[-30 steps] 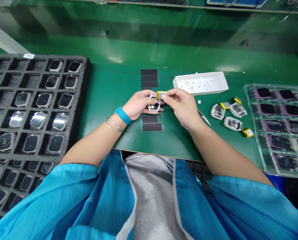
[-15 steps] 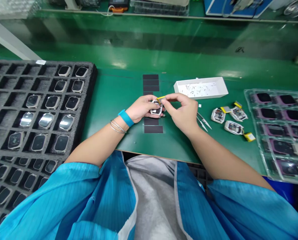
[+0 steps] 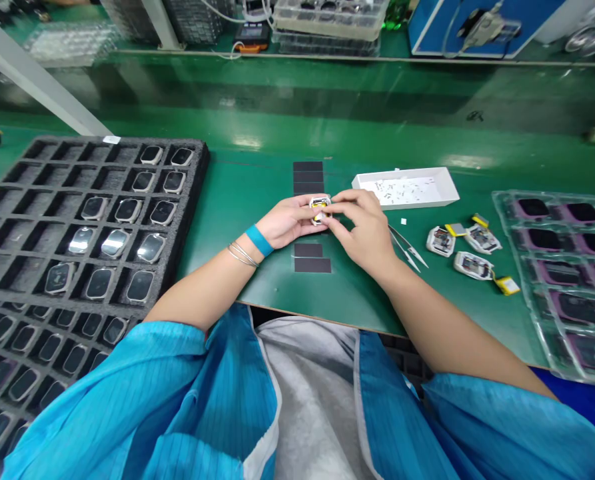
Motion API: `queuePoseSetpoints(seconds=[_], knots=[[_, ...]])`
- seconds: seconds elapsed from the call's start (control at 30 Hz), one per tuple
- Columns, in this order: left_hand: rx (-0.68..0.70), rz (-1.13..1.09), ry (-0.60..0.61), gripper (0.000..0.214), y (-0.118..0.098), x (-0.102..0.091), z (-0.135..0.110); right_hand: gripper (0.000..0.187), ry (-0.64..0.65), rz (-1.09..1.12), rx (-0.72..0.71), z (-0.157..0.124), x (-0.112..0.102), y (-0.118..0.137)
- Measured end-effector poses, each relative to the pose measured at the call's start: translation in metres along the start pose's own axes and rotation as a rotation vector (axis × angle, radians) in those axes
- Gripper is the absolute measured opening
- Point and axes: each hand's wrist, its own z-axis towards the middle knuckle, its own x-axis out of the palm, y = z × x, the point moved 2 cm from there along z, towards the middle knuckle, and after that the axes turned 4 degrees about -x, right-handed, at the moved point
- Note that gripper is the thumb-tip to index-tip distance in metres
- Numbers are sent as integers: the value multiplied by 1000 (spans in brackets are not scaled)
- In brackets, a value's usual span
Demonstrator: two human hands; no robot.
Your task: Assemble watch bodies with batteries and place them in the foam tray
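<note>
Both hands grip a watch frame point(image 3: 319, 209), the left hand point(image 3: 290, 223) cradling, the right hand point(image 3: 364, 230) pinching; a slipped pinch could drop it onto the worktop point(image 3: 277, 283).

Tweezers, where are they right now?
In the head view, the tweezers lie on the green bench, just right of the right hand, below the white tray and left of the opened watch bodies.
</note>
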Motion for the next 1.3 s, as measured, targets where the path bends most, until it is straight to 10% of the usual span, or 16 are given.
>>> queuePoseSetpoints(seconds=[0.27, 0.7, 0.93, 1.03, 1.2, 1.3], knots=[[57, 118, 143, 42, 6, -2, 4, 73, 207, 750, 531, -2, 9, -12], [80, 111, 64, 46, 8, 7, 8, 71, 63, 605, 551, -5, 7, -2], [335, 64, -58, 53, -17, -13, -103, 62, 0, 768, 617, 2, -1, 20], [587, 302, -437, 55, -38, -59, -183, 55, -59, 750, 701, 4, -3, 31], [589, 991, -1589, 54, -85, -156, -286, 53, -21, 694, 685, 3, 3, 32], [367, 1159, -1753, 47, -103, -189, -314, 51, -45, 688, 691, 2, 7, 23]])
